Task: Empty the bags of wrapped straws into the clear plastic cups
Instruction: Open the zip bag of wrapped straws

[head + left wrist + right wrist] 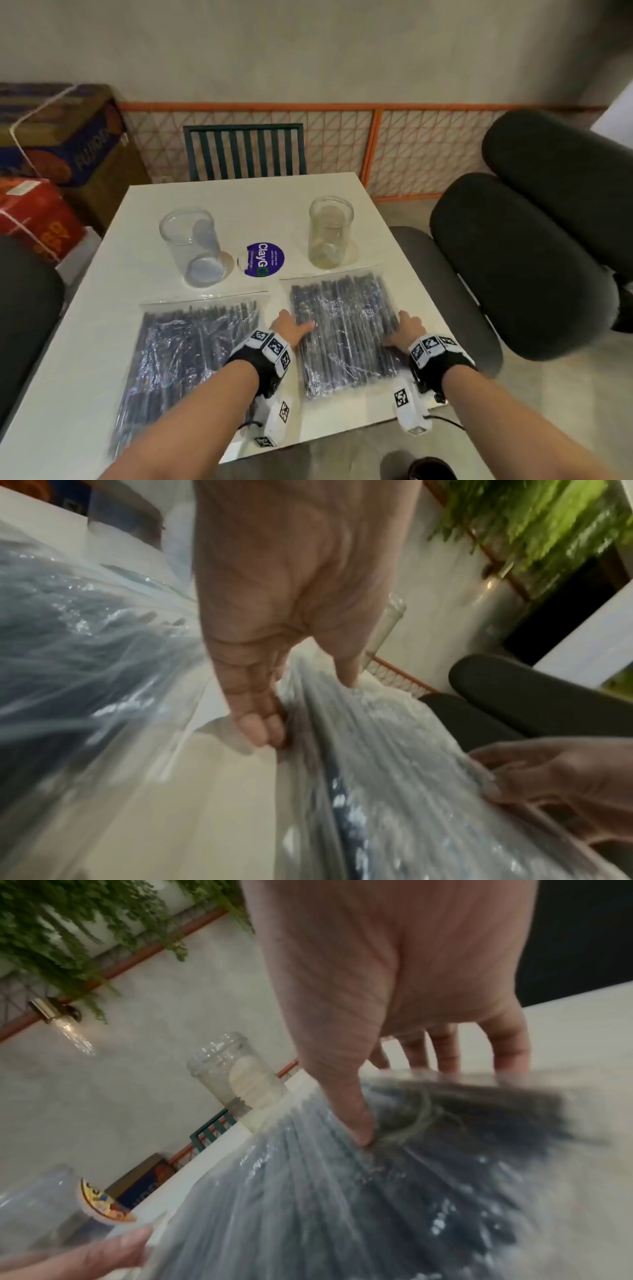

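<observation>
Two clear bags of dark blue wrapped straws lie side by side on the white table (219,195). The left bag (185,349) lies untouched. My left hand (291,327) grips the left edge of the right bag (346,329), its fingers (263,731) curled under the plastic and its thumb (346,669) on top. My right hand (406,329) grips the bag's right edge, with the thumb (356,1118) pressed on top and the fingers (445,1053) over the far side. Two empty clear cups stand behind the bags, the left cup (191,246) and the right cup (330,233).
A round purple sticker (264,259) lies between the cups. A dark slatted chair (244,150) stands at the far table edge, black padded chairs (513,274) at the right, stacked cardboard boxes (61,137) at the left. An orange mesh fence (342,144) runs along the wall.
</observation>
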The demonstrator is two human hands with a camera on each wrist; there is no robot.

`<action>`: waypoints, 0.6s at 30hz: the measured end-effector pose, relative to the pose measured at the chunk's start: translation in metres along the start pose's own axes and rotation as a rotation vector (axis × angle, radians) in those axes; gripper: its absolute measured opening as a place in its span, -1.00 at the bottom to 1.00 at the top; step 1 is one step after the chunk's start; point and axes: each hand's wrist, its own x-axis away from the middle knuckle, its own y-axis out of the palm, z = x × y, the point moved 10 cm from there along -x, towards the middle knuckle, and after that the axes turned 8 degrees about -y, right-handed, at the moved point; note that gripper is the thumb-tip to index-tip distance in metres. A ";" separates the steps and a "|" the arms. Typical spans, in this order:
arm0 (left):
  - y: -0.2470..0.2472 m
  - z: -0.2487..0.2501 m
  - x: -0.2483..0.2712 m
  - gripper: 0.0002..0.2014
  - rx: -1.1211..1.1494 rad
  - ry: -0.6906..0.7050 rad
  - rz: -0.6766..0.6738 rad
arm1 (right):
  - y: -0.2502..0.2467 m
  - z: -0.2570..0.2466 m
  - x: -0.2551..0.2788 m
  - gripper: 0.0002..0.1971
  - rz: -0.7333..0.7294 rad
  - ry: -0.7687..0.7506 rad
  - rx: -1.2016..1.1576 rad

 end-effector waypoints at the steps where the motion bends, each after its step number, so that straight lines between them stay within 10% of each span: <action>1: 0.003 -0.002 -0.003 -0.27 0.026 -0.013 0.002 | 0.003 0.001 0.001 -0.30 -0.010 -0.004 -0.043; 11: -0.024 0.024 0.012 -0.32 0.231 0.069 -0.046 | -0.021 -0.019 0.008 -0.68 -0.093 -0.156 -0.486; 18: -0.070 0.058 0.036 -0.30 0.357 0.328 0.020 | -0.099 -0.079 0.040 -0.25 0.064 -0.477 -0.881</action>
